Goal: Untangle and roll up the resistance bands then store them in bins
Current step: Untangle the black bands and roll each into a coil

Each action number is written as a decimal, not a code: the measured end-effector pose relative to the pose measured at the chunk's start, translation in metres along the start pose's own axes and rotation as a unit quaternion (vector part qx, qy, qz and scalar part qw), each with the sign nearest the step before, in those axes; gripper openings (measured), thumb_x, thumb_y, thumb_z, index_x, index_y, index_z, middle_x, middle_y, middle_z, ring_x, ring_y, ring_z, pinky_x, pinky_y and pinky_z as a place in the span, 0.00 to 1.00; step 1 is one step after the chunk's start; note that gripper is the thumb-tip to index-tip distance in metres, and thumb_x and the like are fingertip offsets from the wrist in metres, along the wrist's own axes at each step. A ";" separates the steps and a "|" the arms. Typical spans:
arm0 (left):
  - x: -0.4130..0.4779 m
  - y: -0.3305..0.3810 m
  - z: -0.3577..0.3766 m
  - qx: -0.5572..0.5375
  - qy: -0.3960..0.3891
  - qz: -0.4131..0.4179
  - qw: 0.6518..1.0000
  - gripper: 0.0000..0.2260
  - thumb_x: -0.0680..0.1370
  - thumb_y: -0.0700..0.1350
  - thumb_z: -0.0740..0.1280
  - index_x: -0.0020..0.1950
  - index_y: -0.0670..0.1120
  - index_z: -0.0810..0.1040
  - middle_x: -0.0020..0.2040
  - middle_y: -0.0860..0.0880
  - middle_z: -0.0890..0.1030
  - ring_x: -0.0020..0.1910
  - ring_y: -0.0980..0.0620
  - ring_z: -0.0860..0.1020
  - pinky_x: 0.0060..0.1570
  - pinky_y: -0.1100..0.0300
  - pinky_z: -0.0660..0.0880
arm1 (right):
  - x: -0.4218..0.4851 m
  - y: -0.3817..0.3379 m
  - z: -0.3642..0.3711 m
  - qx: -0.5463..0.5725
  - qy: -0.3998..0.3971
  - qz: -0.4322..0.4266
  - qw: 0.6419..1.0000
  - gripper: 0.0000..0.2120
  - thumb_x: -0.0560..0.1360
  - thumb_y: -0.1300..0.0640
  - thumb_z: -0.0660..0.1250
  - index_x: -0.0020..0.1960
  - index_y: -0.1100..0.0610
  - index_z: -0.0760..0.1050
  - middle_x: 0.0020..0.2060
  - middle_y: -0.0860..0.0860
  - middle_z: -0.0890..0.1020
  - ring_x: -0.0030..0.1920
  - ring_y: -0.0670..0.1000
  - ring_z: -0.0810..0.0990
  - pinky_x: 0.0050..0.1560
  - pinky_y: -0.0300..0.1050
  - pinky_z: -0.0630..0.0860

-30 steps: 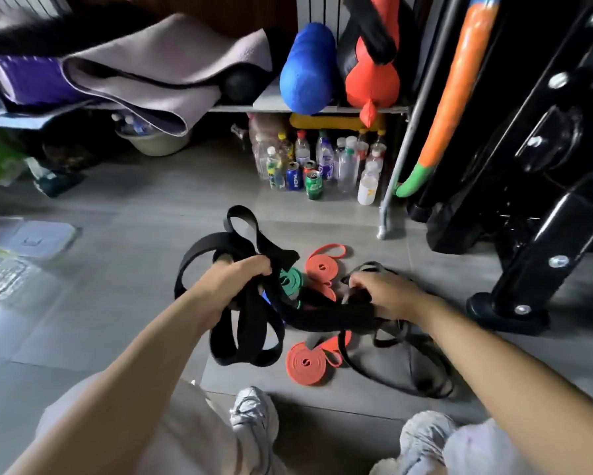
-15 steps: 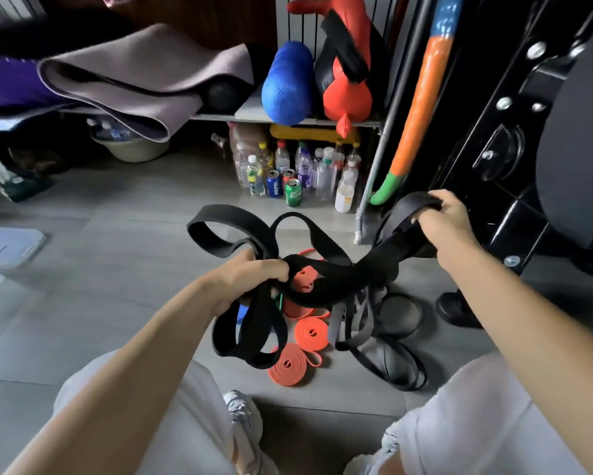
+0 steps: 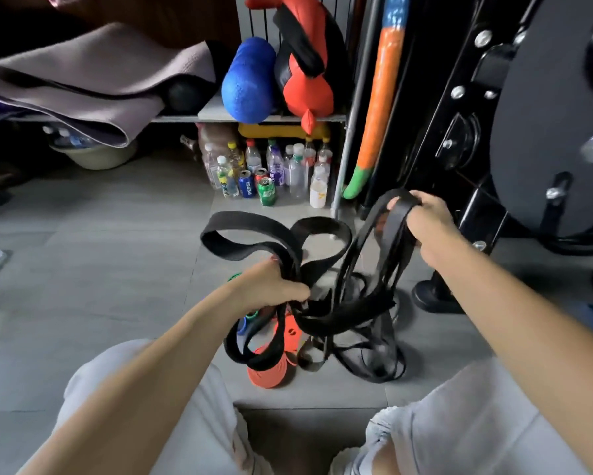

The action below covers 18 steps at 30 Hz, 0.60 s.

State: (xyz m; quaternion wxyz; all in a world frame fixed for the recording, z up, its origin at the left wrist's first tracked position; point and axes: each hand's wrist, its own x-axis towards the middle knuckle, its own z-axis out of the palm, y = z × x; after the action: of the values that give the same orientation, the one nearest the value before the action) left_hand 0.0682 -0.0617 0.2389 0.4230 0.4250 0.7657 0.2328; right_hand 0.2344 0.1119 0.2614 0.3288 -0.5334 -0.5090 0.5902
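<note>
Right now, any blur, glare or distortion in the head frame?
Head view: wide-angle warp, the black machine leans in at the right edge; the bands below the right hand look smeared; the cans are sharp, one label readable; the bolts glare white; under the shelf at left it is near black.

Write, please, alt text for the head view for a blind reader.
A person's left hand and right hand grip a tangle of black resistance bands above rolled orange bands on a grey floor, with drink bottles under a shelf.

Both arms reach forward; the left hand [image 3: 271, 286] grips black bands [image 3: 339, 320] low, the right hand [image 3: 425, 221] grips them higher.
</note>
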 end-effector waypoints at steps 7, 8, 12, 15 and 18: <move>0.011 -0.002 0.008 0.062 -0.060 -0.074 0.994 0.06 0.66 0.47 0.68 0.38 0.46 0.75 0.25 0.54 0.70 0.22 0.57 0.67 0.23 0.68 0.61 | 0.031 -0.012 -0.038 0.270 0.184 -0.025 0.945 0.09 0.78 0.64 0.58 0.41 0.59 0.73 0.36 0.58 0.80 0.33 0.55 0.80 0.44 0.50 0.82; 0.011 -0.003 0.009 0.065 -0.068 -0.077 0.993 0.08 0.65 0.48 0.67 0.38 0.46 0.74 0.26 0.52 0.70 0.24 0.56 0.68 0.25 0.67 0.62 | 0.038 -0.003 -0.043 0.257 0.208 -0.023 0.943 0.08 0.78 0.65 0.58 0.43 0.59 0.74 0.40 0.57 0.80 0.36 0.53 0.80 0.49 0.51 0.80; 0.013 -0.004 0.008 0.058 -0.054 -0.057 0.995 0.09 0.61 0.51 0.66 0.36 0.47 0.75 0.30 0.50 0.73 0.30 0.51 0.70 0.30 0.62 0.64 | 0.059 0.036 -0.057 -0.004 0.319 0.015 0.948 0.17 0.76 0.65 0.55 0.62 0.60 0.72 0.57 0.56 0.77 0.52 0.53 0.75 0.53 0.41 0.70; 0.013 0.001 0.007 -0.004 0.000 -0.010 1.000 0.03 0.66 0.46 0.68 0.34 0.50 0.74 0.28 0.53 0.73 0.28 0.53 0.71 0.26 0.66 0.65 | 0.069 0.058 -0.068 -0.254 0.267 0.004 0.930 0.15 0.76 0.65 0.59 0.62 0.65 0.72 0.61 0.61 0.76 0.61 0.61 0.75 0.56 0.48 0.70; 0.009 0.008 0.005 -0.088 0.038 0.024 0.995 0.03 0.69 0.40 0.67 0.38 0.48 0.76 0.31 0.50 0.77 0.31 0.52 0.76 0.30 0.63 0.72 | 0.067 0.085 -0.076 -0.441 0.070 -0.007 0.895 0.14 0.69 0.59 0.70 0.50 0.66 0.76 0.45 0.61 0.80 0.48 0.60 0.80 0.44 0.45 0.71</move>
State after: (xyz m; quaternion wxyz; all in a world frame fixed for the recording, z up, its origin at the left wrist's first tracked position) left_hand 0.0740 -0.0498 0.2381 0.4234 0.3950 0.7474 0.3256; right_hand 0.3068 0.1704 0.1671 0.0991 -0.6600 -0.6964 0.2639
